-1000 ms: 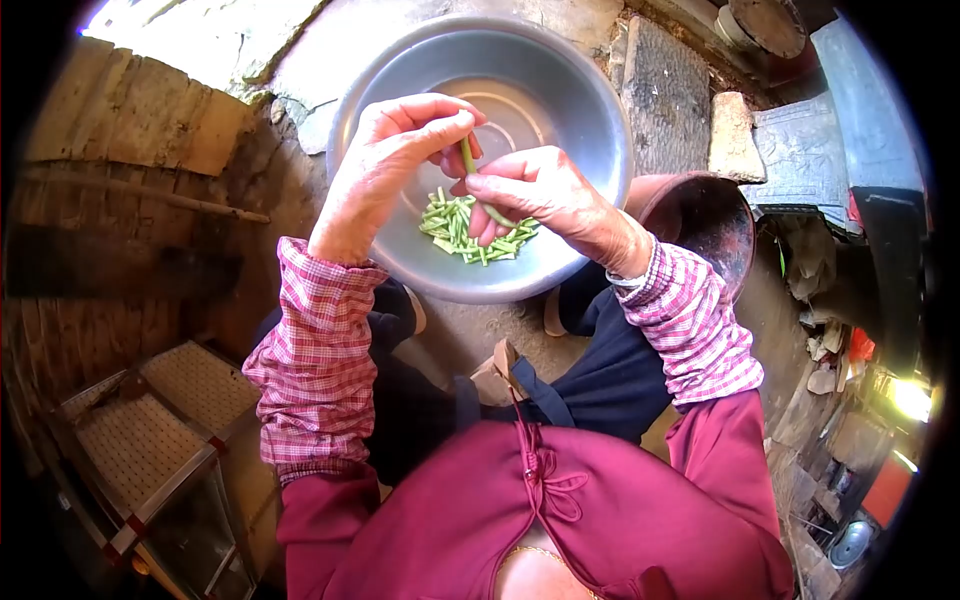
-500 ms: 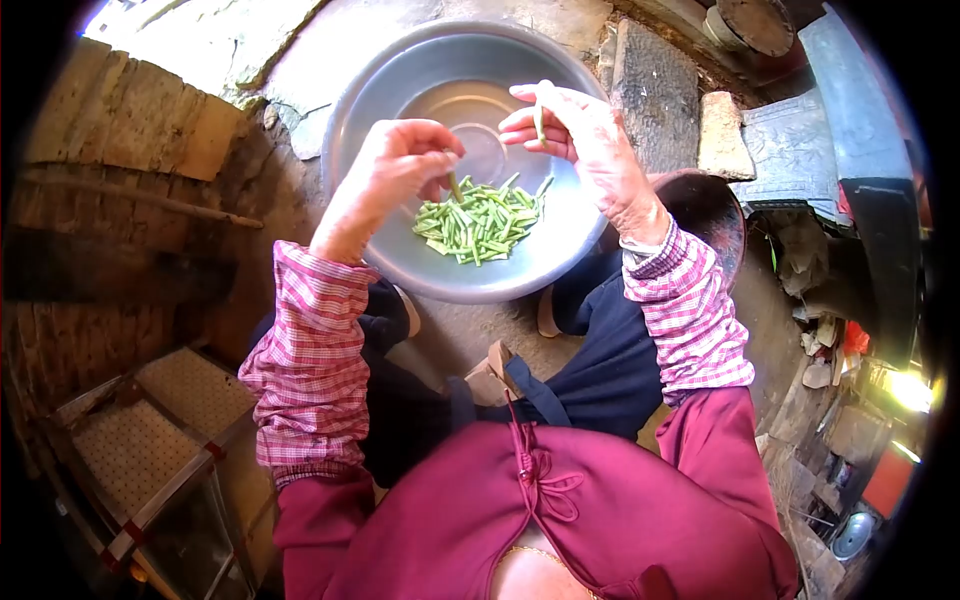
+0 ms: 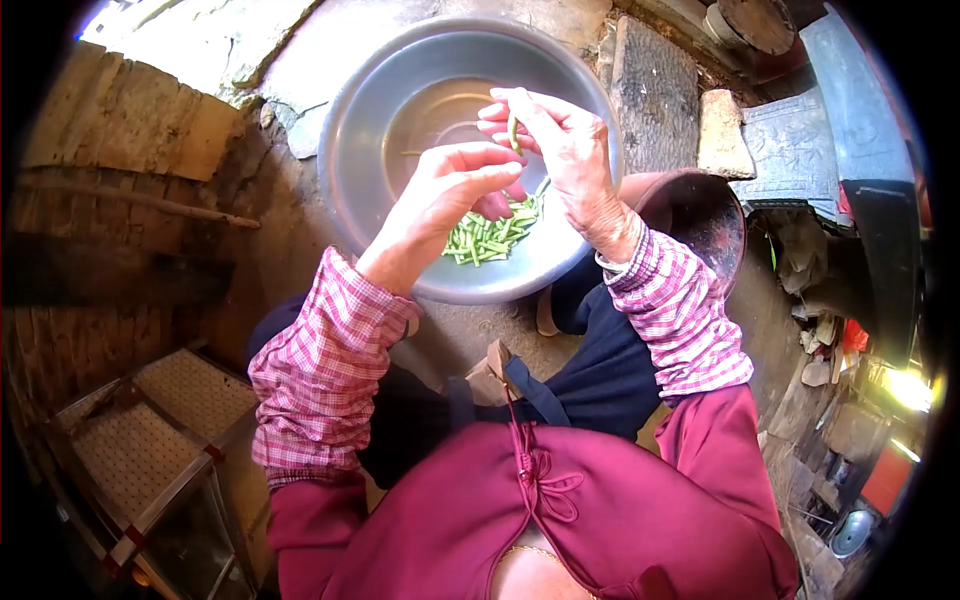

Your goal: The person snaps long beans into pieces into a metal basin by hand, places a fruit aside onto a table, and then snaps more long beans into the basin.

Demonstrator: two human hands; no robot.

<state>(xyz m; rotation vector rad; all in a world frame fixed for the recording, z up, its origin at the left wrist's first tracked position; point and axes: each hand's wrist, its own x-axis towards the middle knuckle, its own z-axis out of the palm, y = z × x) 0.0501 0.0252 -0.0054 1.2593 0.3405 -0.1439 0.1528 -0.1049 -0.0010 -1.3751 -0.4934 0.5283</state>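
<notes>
A large grey basin (image 3: 350, 200) stands on the floor between my feet. In its near part lies a heap of cut green bean pieces (image 3: 480, 240). My right hand (image 3: 570, 150) is over the far right of the basin, its thumb and fingers closed on a green bean (image 3: 514, 133) that hangs downward. My left hand (image 3: 450, 195) is over the heap, hiding part of it, with its fingertips close to the bean's lower end. Its thumb and index finger are apart, and I see nothing between them. A thin strip (image 3: 410, 153) lies in the basin left of my hands.
A dark reddish bucket (image 3: 725, 225) stands right of the basin, near a stone slab (image 3: 655, 95) and a brick (image 3: 724, 135). On the left are wooden planks (image 3: 125, 110) and a framed rack with perforated panels (image 3: 135, 460).
My left hand has moved right, over the heap and towards my right hand; the bean piece it held no longer shows. My right hand has shifted slightly left, still holding its bean.
</notes>
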